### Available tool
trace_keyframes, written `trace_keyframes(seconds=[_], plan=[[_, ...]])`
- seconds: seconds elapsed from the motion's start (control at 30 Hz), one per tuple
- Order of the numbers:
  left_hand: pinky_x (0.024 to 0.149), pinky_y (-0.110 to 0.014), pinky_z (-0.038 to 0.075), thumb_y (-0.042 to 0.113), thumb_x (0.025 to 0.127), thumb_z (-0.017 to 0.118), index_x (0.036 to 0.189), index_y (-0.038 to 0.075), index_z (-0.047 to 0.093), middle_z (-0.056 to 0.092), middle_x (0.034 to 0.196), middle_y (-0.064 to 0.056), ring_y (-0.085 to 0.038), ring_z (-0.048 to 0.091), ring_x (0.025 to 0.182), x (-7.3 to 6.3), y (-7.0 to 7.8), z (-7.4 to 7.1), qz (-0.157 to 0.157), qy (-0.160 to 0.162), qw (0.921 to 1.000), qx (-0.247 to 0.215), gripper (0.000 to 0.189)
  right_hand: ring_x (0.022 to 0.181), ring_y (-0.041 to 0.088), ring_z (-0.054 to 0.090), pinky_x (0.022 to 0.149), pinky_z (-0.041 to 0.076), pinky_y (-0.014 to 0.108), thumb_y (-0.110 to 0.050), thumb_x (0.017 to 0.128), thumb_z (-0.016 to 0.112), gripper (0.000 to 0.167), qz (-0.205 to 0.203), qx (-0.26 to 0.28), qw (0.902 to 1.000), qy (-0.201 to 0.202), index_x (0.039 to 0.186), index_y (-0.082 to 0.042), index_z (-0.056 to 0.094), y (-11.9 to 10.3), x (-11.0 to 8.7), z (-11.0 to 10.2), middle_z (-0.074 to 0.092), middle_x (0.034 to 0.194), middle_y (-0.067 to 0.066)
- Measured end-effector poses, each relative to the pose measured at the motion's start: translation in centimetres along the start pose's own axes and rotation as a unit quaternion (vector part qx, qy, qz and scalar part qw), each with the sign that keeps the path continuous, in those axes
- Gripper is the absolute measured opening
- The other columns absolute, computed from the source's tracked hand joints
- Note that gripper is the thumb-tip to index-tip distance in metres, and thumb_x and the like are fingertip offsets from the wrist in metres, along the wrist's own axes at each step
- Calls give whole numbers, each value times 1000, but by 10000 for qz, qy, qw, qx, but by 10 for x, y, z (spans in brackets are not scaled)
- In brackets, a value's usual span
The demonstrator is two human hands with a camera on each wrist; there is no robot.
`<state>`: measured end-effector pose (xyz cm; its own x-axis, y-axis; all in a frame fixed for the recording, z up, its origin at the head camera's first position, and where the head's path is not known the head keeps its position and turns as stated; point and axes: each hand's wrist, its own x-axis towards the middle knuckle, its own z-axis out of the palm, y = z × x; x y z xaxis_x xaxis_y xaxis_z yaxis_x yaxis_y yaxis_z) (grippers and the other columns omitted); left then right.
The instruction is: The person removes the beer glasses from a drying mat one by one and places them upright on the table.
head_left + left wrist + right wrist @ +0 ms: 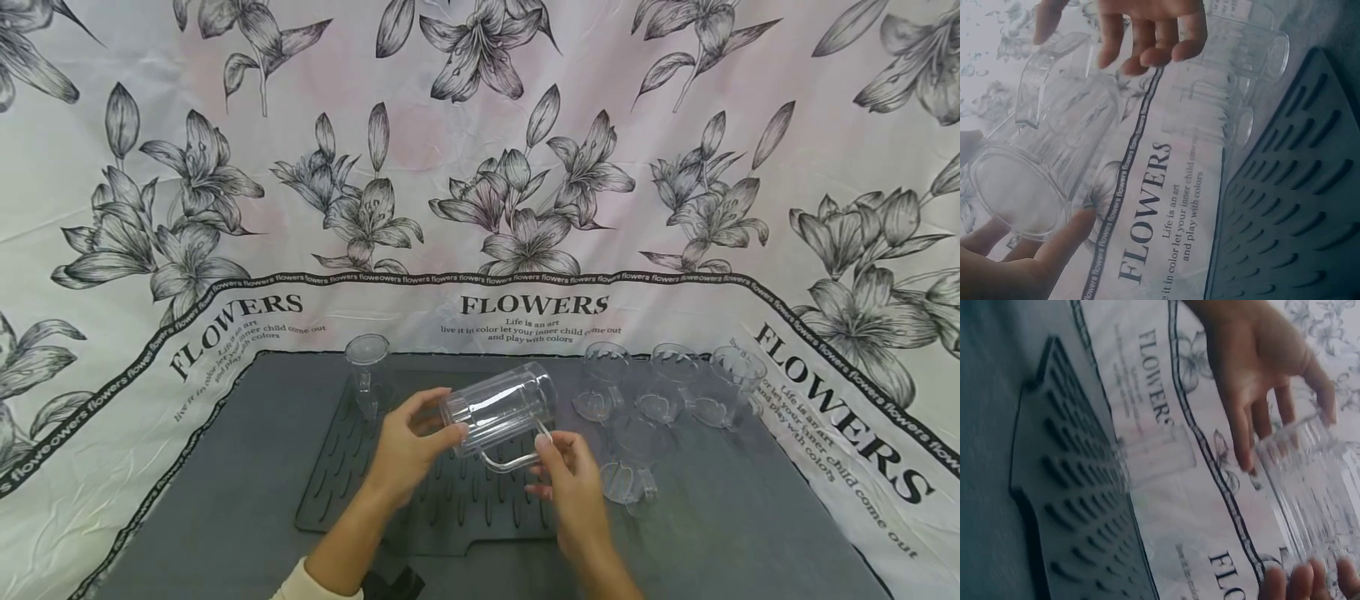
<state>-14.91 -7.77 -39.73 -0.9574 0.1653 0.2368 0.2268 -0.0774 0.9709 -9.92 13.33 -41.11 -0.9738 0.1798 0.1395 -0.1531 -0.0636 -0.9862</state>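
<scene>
A clear glass mug [498,408] is tilted on its side above the dark drying mat [442,533]. My left hand [408,450] grips it around its base, thumb on the near side and fingers behind. In the left wrist view the round base [1019,194] lies between thumb and fingers. My right hand [577,487] is at the mug's handle [513,462], thumb tip right at its end near the rim. In the left wrist view, the fingers [1154,37] of my right hand hang loosely, spread from the thumb, with the handle below them.
Another clear mug [367,375] stands at the mat's back left corner. Several clear mugs stand right of the mat, among them a front one [630,479] and a back right one [735,383]. Behind the grey tabletop [750,517] hangs a flower-printed cloth [525,242].
</scene>
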Motion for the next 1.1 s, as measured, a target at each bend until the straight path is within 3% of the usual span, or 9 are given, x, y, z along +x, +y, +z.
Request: trace_keyframes(seconds=[0.1,0.27,0.5,0.67,0.73,0.97,1.1], plan=[[82,-40,53,6,83,76,132,1,52,53,123,-19,-32,57,109,0,-1,2,-3,-60,9995,-324,55,85,23,55,72,56,43,-25,102,51,29,206,771,9954,-534,98,4,53,-1,-1,2,54,94,14],[84,-38,53,1,84,72,134,-3,47,51,125,-23,-33,58,110,-1,-5,3,-68,-262,9967,-762,55,85,19,55,76,55,50,-21,104,42,29,-218,1723,9789,-1075,91,1,55,-9,0,0,54,94,14],[90,-36,50,3,84,73,135,-5,45,49,133,-23,-36,49,122,-3,-10,4,-62,-742,9945,-734,58,90,21,55,79,53,53,-20,105,37,28,-360,2124,9649,-1503,95,-4,58,-28,0,-4,55,95,10],[96,-39,46,3,87,70,140,-5,38,43,139,-26,-42,43,127,-2,-17,4,205,-1216,9904,-622,62,87,21,57,79,52,54,-20,105,37,30,-309,2449,9542,-1689,98,-3,62,-40,-2,-1,59,91,10],[100,-41,43,2,88,69,141,-7,34,40,141,-27,-43,41,129,-2,-20,4,345,-1393,9881,-554,64,86,22,57,78,52,55,-21,105,40,31,-230,2407,9569,-1611,96,-3,63,-44,-3,1,59,89,10],[108,-44,29,2,89,69,146,-6,25,31,147,-26,-36,31,137,-2,-24,4,443,-1686,9838,-409,73,78,18,57,74,56,46,-28,100,56,33,111,1531,9835,-956,78,-4,61,-52,-5,9,55,80,8],[108,-46,30,4,87,72,147,1,29,32,149,-22,-34,32,137,-3,-24,3,489,-1703,9842,-50,73,76,18,57,71,57,43,-22,99,57,33,-91,1149,9895,-869,74,-1,58,-53,-8,9,55,76,8]])
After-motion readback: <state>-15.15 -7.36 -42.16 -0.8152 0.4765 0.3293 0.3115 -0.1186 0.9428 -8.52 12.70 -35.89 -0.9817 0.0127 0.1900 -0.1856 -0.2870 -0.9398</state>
